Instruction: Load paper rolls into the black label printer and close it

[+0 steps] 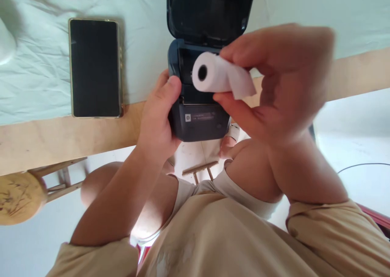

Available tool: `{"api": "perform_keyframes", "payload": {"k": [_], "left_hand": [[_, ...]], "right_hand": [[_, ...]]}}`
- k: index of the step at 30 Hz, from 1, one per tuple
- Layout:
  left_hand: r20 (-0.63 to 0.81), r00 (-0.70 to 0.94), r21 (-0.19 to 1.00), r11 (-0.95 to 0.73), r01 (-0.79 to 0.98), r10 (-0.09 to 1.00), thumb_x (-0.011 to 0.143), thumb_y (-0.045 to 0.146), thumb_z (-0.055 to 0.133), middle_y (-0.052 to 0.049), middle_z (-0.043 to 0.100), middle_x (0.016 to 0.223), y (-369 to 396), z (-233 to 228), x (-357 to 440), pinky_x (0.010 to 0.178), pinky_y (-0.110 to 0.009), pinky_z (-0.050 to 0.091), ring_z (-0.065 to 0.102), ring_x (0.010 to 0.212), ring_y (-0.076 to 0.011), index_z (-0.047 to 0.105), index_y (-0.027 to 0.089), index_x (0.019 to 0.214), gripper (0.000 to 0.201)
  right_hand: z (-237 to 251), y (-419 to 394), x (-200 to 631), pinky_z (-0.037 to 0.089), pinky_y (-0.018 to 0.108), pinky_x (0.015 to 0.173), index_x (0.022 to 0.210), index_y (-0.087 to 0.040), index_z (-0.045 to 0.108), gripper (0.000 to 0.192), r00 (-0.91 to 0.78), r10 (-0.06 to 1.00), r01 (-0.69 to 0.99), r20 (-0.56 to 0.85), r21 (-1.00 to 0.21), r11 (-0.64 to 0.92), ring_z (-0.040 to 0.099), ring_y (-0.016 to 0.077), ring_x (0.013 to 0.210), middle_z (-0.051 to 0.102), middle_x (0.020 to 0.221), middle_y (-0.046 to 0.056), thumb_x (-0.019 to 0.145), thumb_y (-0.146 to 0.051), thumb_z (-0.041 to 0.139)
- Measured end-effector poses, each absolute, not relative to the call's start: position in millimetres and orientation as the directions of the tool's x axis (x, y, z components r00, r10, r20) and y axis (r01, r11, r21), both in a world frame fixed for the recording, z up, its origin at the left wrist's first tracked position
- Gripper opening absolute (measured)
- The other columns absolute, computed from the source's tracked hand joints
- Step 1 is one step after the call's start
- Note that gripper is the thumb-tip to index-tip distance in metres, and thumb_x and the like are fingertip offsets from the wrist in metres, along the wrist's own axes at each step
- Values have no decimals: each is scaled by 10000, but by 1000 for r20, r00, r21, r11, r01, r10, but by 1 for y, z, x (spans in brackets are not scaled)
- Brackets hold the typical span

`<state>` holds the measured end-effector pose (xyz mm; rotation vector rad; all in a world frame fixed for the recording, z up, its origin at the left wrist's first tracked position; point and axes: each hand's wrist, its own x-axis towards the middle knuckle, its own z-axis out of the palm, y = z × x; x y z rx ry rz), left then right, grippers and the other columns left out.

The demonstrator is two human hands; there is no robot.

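Note:
A small dark blue printer [199, 122] sits at the table's near edge with its lid [207, 8] swung up and open. My left hand [158, 114] grips the printer's left side, thumb on its top corner. My right hand [274, 81] holds a white paper roll [213, 73] between thumb and fingers, just above the open paper bay. The roll's loose end hangs out toward the right. The roll's hollow core faces me.
A black phone [95, 67] lies face up on the pale cloth [36, 65] left of the printer. The wooden table edge [61, 136] runs across the view. A round wooden stool [18, 197] stands at lower left. A thin cable [365, 165] lies on the floor at right.

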<state>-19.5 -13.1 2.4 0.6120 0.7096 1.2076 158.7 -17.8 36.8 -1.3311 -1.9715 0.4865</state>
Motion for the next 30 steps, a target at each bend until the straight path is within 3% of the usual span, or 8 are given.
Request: {"api": "perform_keyframes", "payload": {"k": [4,9,13,19,23,27,30], "left_hand": [[-139,230,770,251,-586,963,900,326,631,-29,693,959,-16,2,-19,970,-329,577,628,1199,-222,626,172,1092,246],[-135,218,760,242,-604,967,866,340,669,-35,704,888,-18,2,-17,826,-302,611,687,1038,-222,644,180,1060,253],[-137,205,754,237,-612,969,865,316,669,-29,693,854,-18,2,-17,827,-279,598,690,1009,-211,643,172,1063,246],[-162,207,732,259,-631,965,870,326,645,-40,703,902,-16,2,-18,911,-302,568,663,1078,-218,609,177,1051,237],[-150,236,686,273,-674,960,854,301,650,-31,699,883,-14,2,-20,767,-279,577,694,893,-191,598,173,1063,251],[-121,226,715,243,-656,967,787,88,687,15,684,788,-16,2,-22,649,-216,560,638,669,-95,612,169,1029,266],[-104,208,766,212,-607,972,736,15,699,24,686,781,-17,2,-22,685,-223,576,639,677,-85,629,163,928,253]], "right_hand": [[39,-11,147,570,333,862,936,-259,579,141,-320,772,690,549,-423,587,678,147,987,706,1006,-48,841,-157,595],[39,-12,150,562,341,849,849,-254,589,73,-306,811,695,499,-465,548,695,155,972,720,1040,-53,855,-181,583],[37,-13,152,550,349,878,816,-236,581,64,-338,823,702,456,-460,543,695,151,966,722,1040,-50,861,-191,573],[39,-15,148,483,320,736,806,-253,575,74,-385,701,603,601,-411,684,599,124,786,661,860,-39,825,-181,573],[41,-17,146,453,323,722,787,-251,594,98,-443,697,588,564,-405,701,573,121,775,649,858,-24,866,-230,539],[37,-13,147,449,359,770,816,-249,621,24,-488,711,529,507,-476,703,603,134,823,671,900,-32,837,-259,617],[35,-10,148,473,358,745,819,-242,646,106,-487,671,432,559,-514,742,616,141,801,672,881,-10,839,-345,643]]}}
